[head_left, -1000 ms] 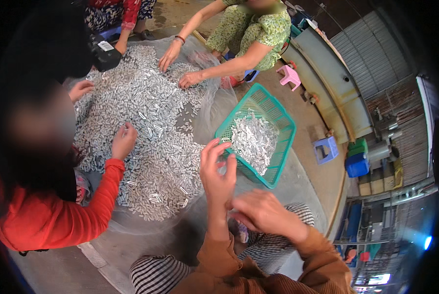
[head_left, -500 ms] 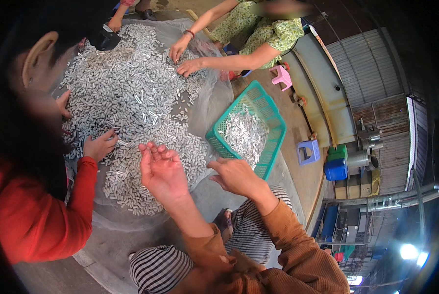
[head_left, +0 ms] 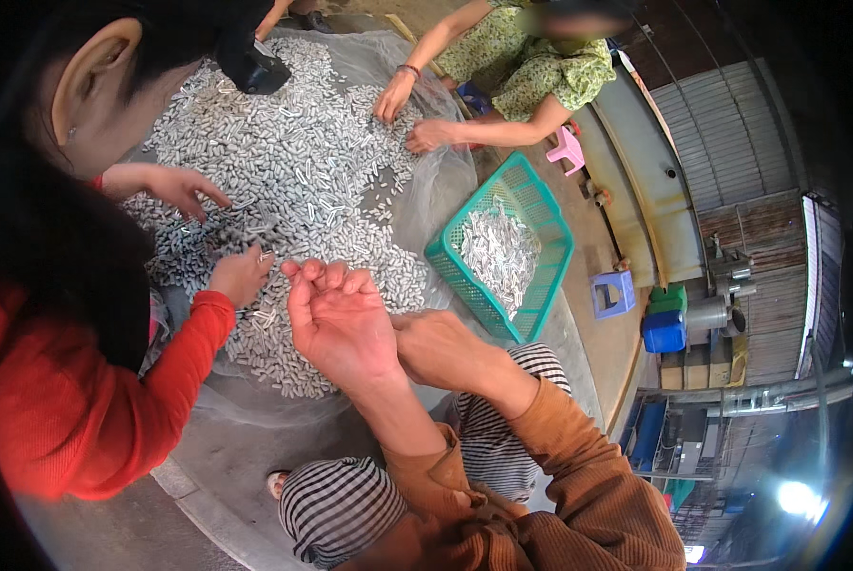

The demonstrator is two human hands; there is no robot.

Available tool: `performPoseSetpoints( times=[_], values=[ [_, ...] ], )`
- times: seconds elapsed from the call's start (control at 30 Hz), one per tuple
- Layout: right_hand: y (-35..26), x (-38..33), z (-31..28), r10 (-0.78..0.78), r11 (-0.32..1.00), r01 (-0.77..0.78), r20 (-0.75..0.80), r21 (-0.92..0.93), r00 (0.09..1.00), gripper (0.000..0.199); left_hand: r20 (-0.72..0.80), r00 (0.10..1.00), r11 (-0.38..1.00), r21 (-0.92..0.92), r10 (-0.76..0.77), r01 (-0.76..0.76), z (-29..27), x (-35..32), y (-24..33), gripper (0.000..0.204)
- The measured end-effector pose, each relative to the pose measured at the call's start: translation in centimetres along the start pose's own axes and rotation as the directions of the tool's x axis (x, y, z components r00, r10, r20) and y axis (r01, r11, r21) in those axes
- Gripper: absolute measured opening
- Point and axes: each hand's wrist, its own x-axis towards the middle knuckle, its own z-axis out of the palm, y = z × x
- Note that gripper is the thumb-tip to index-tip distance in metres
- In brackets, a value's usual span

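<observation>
My left hand is raised palm up over the near edge of a big pile of small silvery metal pieces. Its fingers bend loosely, and nothing shows in the palm. Against the heel of that hand comes my right hand, knuckles up; its fingertips are hidden behind the left hand. Just beyond my right hand, a green plastic basket holds long shiny metal pieces.
On my left a person in a red sleeve has both hands at the pile. Across it, a person in a green patterned outfit handles pieces. A translucent sheet lies under the pile. Pink and purple stools stand right.
My right hand has moved left, from beside the basket to my left hand. The red-sleeved person's hands have shifted over the pile. The whole view has shifted slightly.
</observation>
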Motion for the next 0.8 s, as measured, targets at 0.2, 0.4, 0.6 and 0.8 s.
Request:
performPoseSetpoints(
  times=[0.2, 0.4, 0.6, 0.8],
  values=[
    [-1.7, -2.8, -2.3, -0.116, 0.993, 0.116, 0.076, 0.004, 0.990, 0.023, 0.123, 0.992, 0.999, 0.011, -0.041, 0.040, 0.6, -1.1, -0.3, 0.014],
    [0.6, -7.3, -3.9, -0.151, 0.976, 0.095, 0.292, 0.196, 0.945, 0.024, 0.049, 0.998, 0.999, -0.003, -0.039, 0.039, -1.2, -2.8, -3.9, 0.013],
    [7.2, -7.1, 1.0, -0.148, 0.941, 0.060, 0.247, 0.333, 0.957, 0.030, -0.015, 0.973, 0.939, 0.258, -0.230, 0.226, -4.7, -2.8, -4.7, 0.009],
    [15.1, -4.1, 10.1, -0.144, 0.853, 0.025, 0.188, 0.522, 0.972, 0.030, -0.013, 0.998, 0.763, 0.645, 0.055, -0.033, -5.5, -0.4, -0.8, 0.010]
  ],
)
